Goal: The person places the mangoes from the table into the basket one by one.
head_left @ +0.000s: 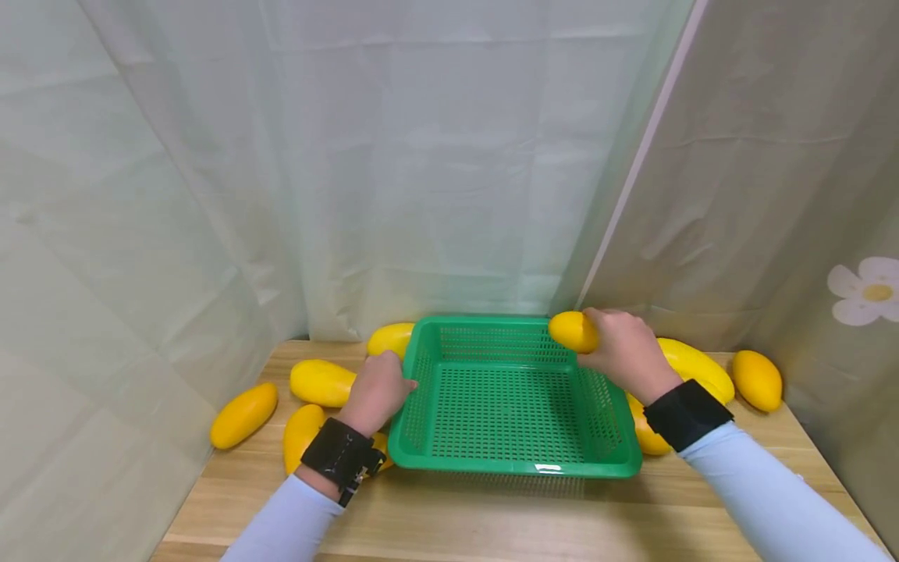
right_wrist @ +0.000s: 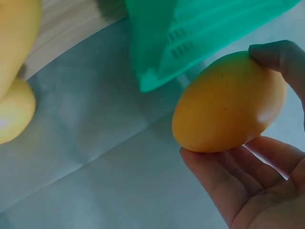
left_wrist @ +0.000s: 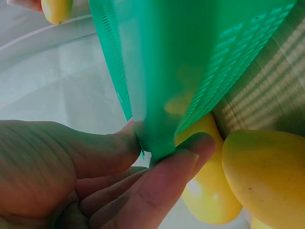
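My left hand [head_left: 379,393] pinches the left rim of a green perforated plastic basket [head_left: 520,468], thumb on one side and fingers on the other in the left wrist view. Nothing lies inside the basket, whose bottom is a mesh of small holes. Over its back right corner, my right hand [head_left: 627,353] holds a yellow mango [right_wrist: 224,105] between thumb and fingertips. In the right wrist view the mango is beside the basket's corner [right_wrist: 147,78].
Left of the basket lie several yellow fruits, among them a mango [head_left: 244,415] by the table's left edge and a longer fruit [head_left: 321,382]. A long yellow fruit [head_left: 695,368] and another mango [head_left: 757,380] lie to the right. Pale curtains [head_left: 449,172] hang behind the wooden table [head_left: 449,531].
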`<move>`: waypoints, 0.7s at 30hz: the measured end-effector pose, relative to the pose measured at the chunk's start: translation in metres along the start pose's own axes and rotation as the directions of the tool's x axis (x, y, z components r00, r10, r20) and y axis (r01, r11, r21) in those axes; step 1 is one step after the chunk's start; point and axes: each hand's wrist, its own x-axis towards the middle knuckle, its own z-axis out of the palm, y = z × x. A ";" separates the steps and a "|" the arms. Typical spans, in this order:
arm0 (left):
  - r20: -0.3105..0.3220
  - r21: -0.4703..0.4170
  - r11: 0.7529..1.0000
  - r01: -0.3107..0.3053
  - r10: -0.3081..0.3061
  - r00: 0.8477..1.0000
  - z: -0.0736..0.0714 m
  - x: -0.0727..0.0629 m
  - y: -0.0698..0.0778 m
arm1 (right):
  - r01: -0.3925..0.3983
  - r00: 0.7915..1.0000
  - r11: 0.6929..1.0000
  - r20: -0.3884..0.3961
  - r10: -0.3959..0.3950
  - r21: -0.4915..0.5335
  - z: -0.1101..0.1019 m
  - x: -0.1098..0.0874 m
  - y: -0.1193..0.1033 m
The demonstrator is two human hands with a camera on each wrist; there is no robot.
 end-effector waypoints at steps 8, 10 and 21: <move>0.023 0.008 1.000 0.005 -0.005 1.000 0.002 0.002 0.002 | 0.087 0.993 0.995 0.085 -0.082 -0.057 0.020 0.013 -0.014; 0.031 0.000 1.000 0.006 -0.006 1.000 0.002 0.002 0.003 | 0.104 0.990 0.990 0.105 -0.093 -0.098 0.025 0.016 -0.016; 0.030 0.012 1.000 0.006 -0.006 1.000 -0.002 -0.001 0.003 | 0.181 0.968 0.955 0.215 -0.130 -0.234 0.050 0.031 -0.032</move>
